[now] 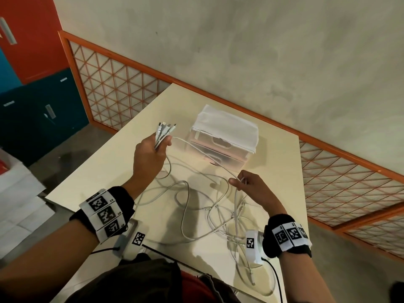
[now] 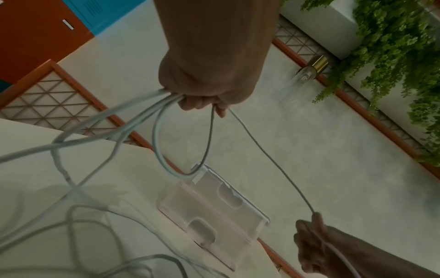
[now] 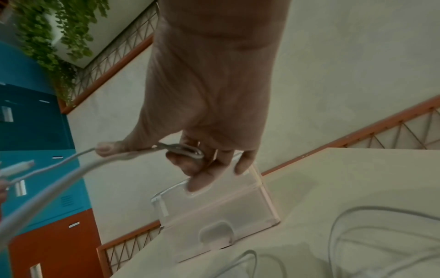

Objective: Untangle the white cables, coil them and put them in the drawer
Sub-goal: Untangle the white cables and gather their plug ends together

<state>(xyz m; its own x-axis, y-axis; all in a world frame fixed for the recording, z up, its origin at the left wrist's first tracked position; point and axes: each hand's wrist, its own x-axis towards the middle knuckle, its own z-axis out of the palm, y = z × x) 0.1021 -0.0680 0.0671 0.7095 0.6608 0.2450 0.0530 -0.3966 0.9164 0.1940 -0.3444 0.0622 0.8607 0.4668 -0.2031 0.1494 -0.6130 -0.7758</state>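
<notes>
My left hand [image 1: 162, 143] is raised above the table and grips a bundle of white cable ends, whose plugs [image 1: 167, 127] stick up past the thumb. From the left hand [image 2: 202, 102] several cables [image 2: 119, 131] hang in loops. One thin cable [image 2: 273, 161] runs taut to my right hand [image 1: 240, 182], which pinches it between thumb and fingers [image 3: 183, 161]. The tangle of white cables [image 1: 207, 212] lies on the table between my wrists, and some strands hang over the near edge. The translucent drawer unit [image 1: 218, 149] stands beyond both hands with its drawers shut.
The cream table [image 1: 122, 162] ends close on the left and right. White cloth covers the drawer unit's top [image 1: 227, 125]. An orange lattice railing [image 1: 113, 84] and lockers [image 1: 39, 110] stand behind on the left. Black device leads [image 1: 275, 278] trail at the near edge.
</notes>
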